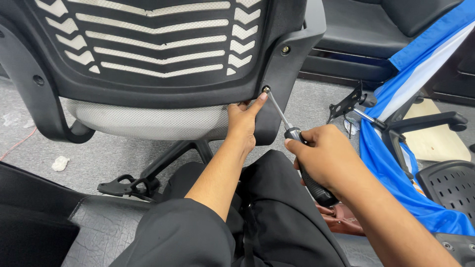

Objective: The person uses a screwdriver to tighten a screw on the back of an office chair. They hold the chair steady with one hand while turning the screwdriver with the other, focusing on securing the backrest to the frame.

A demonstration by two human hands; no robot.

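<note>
Currently, right hand: reached forward from the lower right with the forearm bare; fingers are clenched around the black handle of a screwdriver
Left hand: extended straight ahead between the knees, wrist slightly raised; the index finger is stretched out and laid beside the screw, while the remaining fingers are curled against the lower edge of the chair back; nothing is grasped
Screwdriver: held tilted, the shaft pointed up and to the left, the tip seated on the screw
Screw: set in the black bracket at the lower right corner of the chair back
Chair back: black plastic frame with white chevron slots, positioned directly in front of the person
Seat cushion: grey mesh, seen below the frame
Chair base: black lever and column visible under the cushion
Blue fabric: draped at the right, beside a second chair armrest
Floor: grey, with a small white scrap lying on it
</note>
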